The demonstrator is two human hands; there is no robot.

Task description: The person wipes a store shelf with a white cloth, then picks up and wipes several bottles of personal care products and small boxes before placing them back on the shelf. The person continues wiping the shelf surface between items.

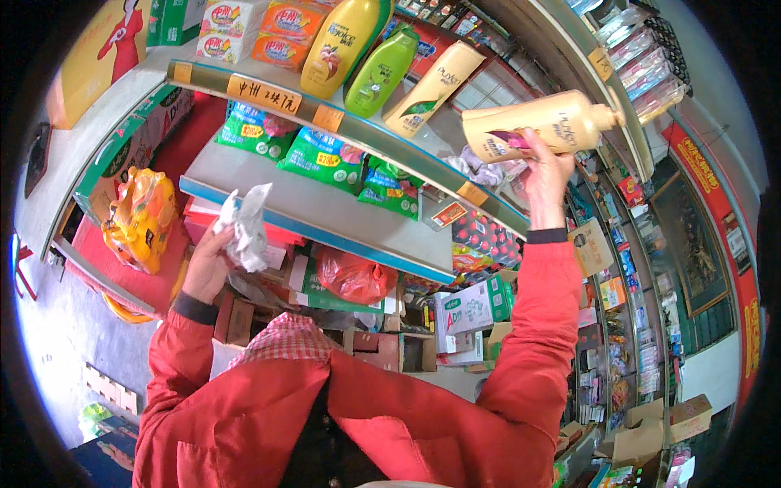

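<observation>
My right hand (545, 174) grips a large cream-gold Puyen pump bottle (531, 125) by its lower side, tilted so its pump end points right. It is raised by the right end of the upper shelf (341, 119). Bunched in my left hand (210, 259) is a crumpled white cloth or tissue (247, 229), held in front of the lower shelf's blue edge. Standing on the upper shelf are a slimmer cream Puyen bottle (433, 88), a green Rejoice bottle (382, 73) and a yellow Rejoice bottle (341, 46). Some crumpled pale material (479, 166) lies behind the pump bottle.
Green packets (323, 158) sit on the lower shelf (317, 195). Boxed soap packs (284, 33) stand at the upper left. A yellow plastic bag (140, 219) rests on a red surface at left. Cartons (470, 311) are stacked below, and stocked shelving (622, 274) runs along the right.
</observation>
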